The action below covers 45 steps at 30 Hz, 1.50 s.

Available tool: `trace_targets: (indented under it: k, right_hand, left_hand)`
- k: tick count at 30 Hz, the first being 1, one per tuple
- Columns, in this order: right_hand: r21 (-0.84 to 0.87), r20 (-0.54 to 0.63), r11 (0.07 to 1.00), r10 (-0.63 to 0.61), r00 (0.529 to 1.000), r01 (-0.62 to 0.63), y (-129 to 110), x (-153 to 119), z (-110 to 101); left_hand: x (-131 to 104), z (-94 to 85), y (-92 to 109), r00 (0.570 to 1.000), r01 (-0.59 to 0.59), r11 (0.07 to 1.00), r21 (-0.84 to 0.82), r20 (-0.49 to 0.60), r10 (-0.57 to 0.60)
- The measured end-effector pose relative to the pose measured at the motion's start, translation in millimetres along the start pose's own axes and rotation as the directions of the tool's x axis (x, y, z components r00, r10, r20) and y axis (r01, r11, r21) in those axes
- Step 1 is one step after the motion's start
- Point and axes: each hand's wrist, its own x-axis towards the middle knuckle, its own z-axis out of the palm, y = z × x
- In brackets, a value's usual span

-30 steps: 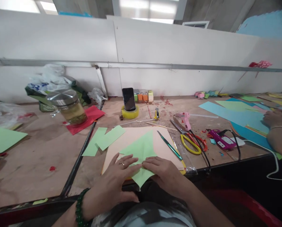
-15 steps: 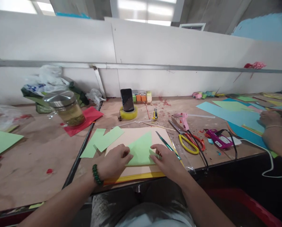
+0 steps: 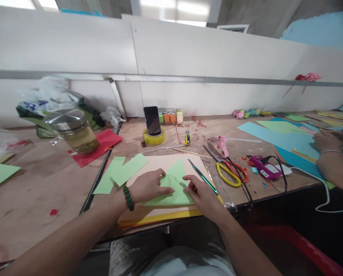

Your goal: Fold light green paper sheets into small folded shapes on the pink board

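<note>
A light green paper triangle (image 3: 175,178) lies on a stack of pale paper (image 3: 171,209) with yellow sheets beneath, in front of me. My left hand (image 3: 152,186), below a green bead bracelet, rests on the triangle's left part, thumb and fingers apart. At its right edge is my right hand (image 3: 198,191), thumb and forefinger near the paper, other fingers curled; whether it pinches the edge cannot be made out. A green craft knife (image 3: 203,176) lies just right of the triangle. Two light green strips (image 3: 132,168) overlap to the left.
Scissors (image 3: 229,174), a pink glue gun (image 3: 222,147) and a purple power strip (image 3: 265,167) lie right. A phone (image 3: 152,120) stands in yellow tape (image 3: 154,138). A glass jar (image 3: 81,138) sits on red paper (image 3: 109,140). Another person's hand (image 3: 329,147) is at far right.
My left hand has moved right over the green triangle, its thumb and fingers spreading. My right hand stays near the right edge, fingers slightly more curled. The view has shifted slightly.
</note>
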Motion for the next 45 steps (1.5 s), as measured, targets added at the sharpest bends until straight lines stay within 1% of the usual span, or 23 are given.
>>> trace_targets:
  k: [1, 5, 7, 12, 14, 16, 18, 19, 21, 24, 26, 28, 31, 35, 40, 45]
  right_hand:
    - [-0.006, -0.011, 1.000, -0.005, 1.000, 0.005, -0.1, -0.6, 0.3]
    - [-0.026, -0.036, 0.999, -0.023, 0.999, 0.022, -0.2, -2.3, 1.7]
    - [-0.020, -0.052, 0.999, -0.033, 0.998, 0.032, 1.3, -2.9, 3.0]
    - [0.041, -0.141, 0.998, -0.046, 0.989, 0.052, 10.0, -6.0, 9.2]
    - [0.080, -0.196, 0.994, -0.054, 0.979, 0.071, 11.5, -8.5, 9.6]
    - [0.079, -0.268, 0.991, -0.084, 0.960, 0.109, 9.6, -11.0, 6.2]
    - [0.022, -0.330, 0.989, -0.132, 0.935, 0.148, 3.8, -12.2, -0.6]
    - [-0.011, -0.340, 0.987, -0.152, 0.928, 0.157, -0.1, -12.0, -4.7]
    - [-0.040, -0.298, 0.988, -0.153, 0.942, 0.147, -8.6, -9.3, -12.6]
    - [-0.007, -0.158, 0.997, -0.071, 0.985, 0.071, -19.4, -1.2, -20.2]
    - [0.021, -0.099, 0.999, -0.033, 0.995, 0.035, -23.8, 4.1, -21.5]
    - [0.051, -0.082, 0.998, -0.041, 0.996, 0.046, -26.1, 7.4, -20.3]
    - [0.078, -0.056, 0.991, -0.102, 0.993, 0.107, -27.1, 7.7, -15.7]
    - [0.082, -0.007, 0.984, -0.157, 0.988, 0.157, -26.9, 4.8, -9.9]
    - [0.106, 0.007, 0.980, -0.170, 0.985, 0.168, -28.4, 1.7, -8.7]
    - [0.078, 0.007, 0.986, -0.149, 0.989, 0.148, -29.1, -1.4, -9.2]
  left_hand:
    - [2.0, -0.5, 1.3, 1.000, 0.001, 1.000, -0.011, 0.006, -0.001]
    - [7.0, 2.2, 3.5, 0.998, -0.038, 0.998, -0.052, -0.055, 0.035]
    - [8.0, 4.1, 2.9, 0.997, -0.051, 0.994, -0.101, -0.064, 0.045]
    - [9.9, 6.0, -0.6, 0.996, -0.085, 0.948, -0.306, -0.017, 0.084]
    - [10.4, 6.2, -2.4, 0.994, -0.107, 0.919, -0.380, -0.012, 0.111]
    - [10.3, 6.5, -3.7, 0.991, -0.127, 0.889, -0.439, -0.018, 0.133]
    - [9.1, 6.8, -4.2, 0.990, -0.138, 0.867, -0.480, -0.031, 0.141]
    - [8.3, 7.1, -4.2, 0.989, -0.144, 0.857, -0.495, -0.043, 0.142]
    - [6.3, 7.8, -3.9, 0.985, -0.169, 0.836, -0.523, -0.061, 0.161]
    - [3.8, 9.1, -4.4, 0.973, -0.225, 0.801, -0.554, -0.081, 0.218]
    - [2.9, 9.6, -5.7, 0.968, -0.238, 0.783, -0.575, -0.072, 0.242]
    - [2.4, 9.6, -7.2, 0.964, -0.227, 0.758, -0.612, -0.033, 0.263]
    - [2.1, 9.8, -8.4, 0.949, -0.213, 0.723, -0.657, 0.039, 0.314]
    - [2.5, 11.6, -8.7, 0.942, -0.202, 0.720, -0.664, 0.071, 0.329]
    - [1.8, 11.6, -7.7, 0.945, -0.215, 0.736, -0.642, 0.052, 0.321]
    - [-1.2, 10.2, -5.4, 0.956, -0.236, 0.740, -0.629, -0.013, 0.293]
